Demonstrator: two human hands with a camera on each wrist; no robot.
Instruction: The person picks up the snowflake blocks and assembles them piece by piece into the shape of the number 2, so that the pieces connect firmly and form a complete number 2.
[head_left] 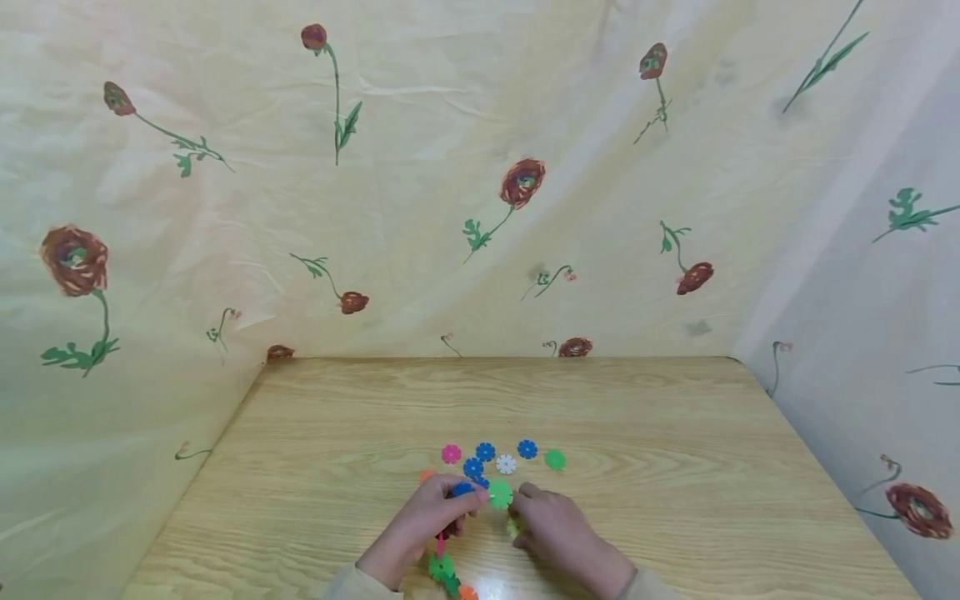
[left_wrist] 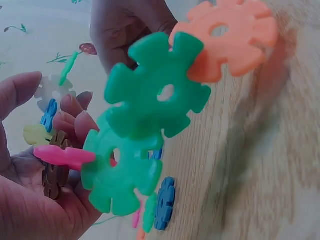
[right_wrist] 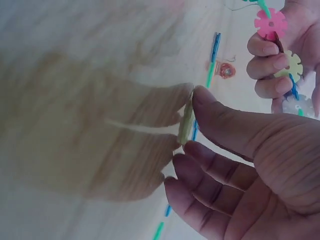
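Note:
My left hand (head_left: 427, 518) holds a chain of notched plastic flower discs joined slot to slot. A light green disc (head_left: 500, 494) stands at the chain's far end, just beyond the fingertips. In the left wrist view, a white disc (left_wrist: 45, 86), a blue disc (left_wrist: 48, 115), a yellow disc, a brown disc (left_wrist: 56, 172) and a pink disc (left_wrist: 65, 156) run through the hand. Two green discs and an orange disc (left_wrist: 250, 32) hang toward the wrist. My right hand (head_left: 561, 529) pinches a separate yellow disc (right_wrist: 185, 122), edge-on, between thumb and index finger.
Beyond the hands, loose discs lie on the wooden table (head_left: 337, 408): a pink disc (head_left: 451, 454), several blue discs (head_left: 527, 449), a white disc (head_left: 506, 464) and a green disc (head_left: 555, 460). An orange disc (head_left: 427, 475) is partly hidden by the left hand. Flowered cloth (head_left: 420, 192) surrounds the table.

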